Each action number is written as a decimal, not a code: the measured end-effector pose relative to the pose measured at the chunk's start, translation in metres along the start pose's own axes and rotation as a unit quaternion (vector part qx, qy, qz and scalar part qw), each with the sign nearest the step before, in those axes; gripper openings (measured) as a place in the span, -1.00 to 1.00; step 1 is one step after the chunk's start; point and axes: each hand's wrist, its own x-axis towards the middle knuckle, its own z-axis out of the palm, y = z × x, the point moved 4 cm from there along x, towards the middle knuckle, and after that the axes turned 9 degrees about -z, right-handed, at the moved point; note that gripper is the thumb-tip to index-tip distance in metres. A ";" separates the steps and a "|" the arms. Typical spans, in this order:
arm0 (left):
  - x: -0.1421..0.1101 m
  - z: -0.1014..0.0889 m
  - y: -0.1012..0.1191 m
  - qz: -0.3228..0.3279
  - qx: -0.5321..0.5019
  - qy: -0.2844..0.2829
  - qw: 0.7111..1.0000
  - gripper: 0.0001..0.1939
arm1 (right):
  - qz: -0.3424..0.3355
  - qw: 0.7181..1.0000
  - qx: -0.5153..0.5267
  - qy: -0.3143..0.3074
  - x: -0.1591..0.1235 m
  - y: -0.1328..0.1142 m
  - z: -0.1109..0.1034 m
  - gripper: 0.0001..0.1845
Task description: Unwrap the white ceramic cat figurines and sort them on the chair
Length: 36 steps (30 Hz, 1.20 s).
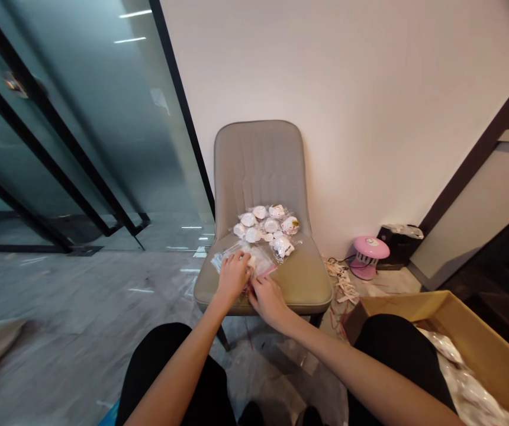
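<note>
Now our left hand [234, 278] and right hand [267, 299] pinch a clear plastic bag [258, 259], lying crosswise on a beige chair seat [305, 284], between their fingers [242, 259], just in front of a heap of bagged white cups [266, 226].

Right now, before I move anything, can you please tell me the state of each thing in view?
Chair: upright against the wall.
Clear bag: flat on the Chair, held by both hands.
Left hand: gripping the Clear bag.
Right hand: pinching the Clear bag.
Filled bag: lying on the Chair, holding white pieces.
Cardboard box: open, holding crumpled plastic.
</note>
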 end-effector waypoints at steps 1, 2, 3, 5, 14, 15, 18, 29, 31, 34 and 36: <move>0.000 0.000 0.000 -0.003 -0.001 -0.002 1.000 -0.69 | -0.002 1.000 0.000 0.004 0.000 0.000 0.000 -0.81; 0.000 0.000 -0.001 -0.005 -0.004 -0.004 1.000 -0.68 | -0.003 1.000 0.000 0.008 0.000 -0.001 0.000 -0.81; 0.000 0.001 -0.002 -0.007 -0.010 -0.007 1.000 -0.67 | -0.005 1.000 0.002 0.012 -0.001 -0.001 0.000 -0.82; 0.001 0.001 -0.005 -0.011 -0.031 -0.017 0.999 -0.65 | -0.007 1.000 0.010 0.022 -0.002 -0.001 -0.001 -0.86; 0.011 -0.002 -0.031 0.013 -0.217 -0.048 0.975 -0.68 | 0.033 0.976 0.158 0.149 0.008 0.036 -0.017 -0.84; 0.012 -0.003 -0.035 0.008 -0.230 -0.047 0.972 -0.71 | 0.037 0.971 0.169 0.166 0.010 0.043 -0.020 -0.79; 0.011 -0.005 -0.043 -0.015 -0.262 -0.056 0.963 -0.77 | 0.031 0.963 0.193 0.185 0.015 0.060 -0.027 -0.58; 0.005 0.004 -0.041 0.022 -0.409 -0.168 0.897 -0.71 | -0.162 0.969 0.164 0.086 0.023 0.071 -0.035 -0.67; 0.003 0.002 -0.040 0.023 -0.419 -0.177 0.890 -0.71 | -0.168 0.972 0.146 0.078 0.022 0.070 -0.036 -0.72; 0.001 -0.001 -0.038 0.022 -0.428 -0.185 0.884 -0.72 | -0.179 0.974 0.123 0.068 0.021 0.067 -0.038 -0.73; 0.001 -0.001 -0.037 0.021 -0.430 -0.188 0.883 -0.72 | -0.186 0.974 0.115 0.066 0.021 0.065 -0.038 -0.72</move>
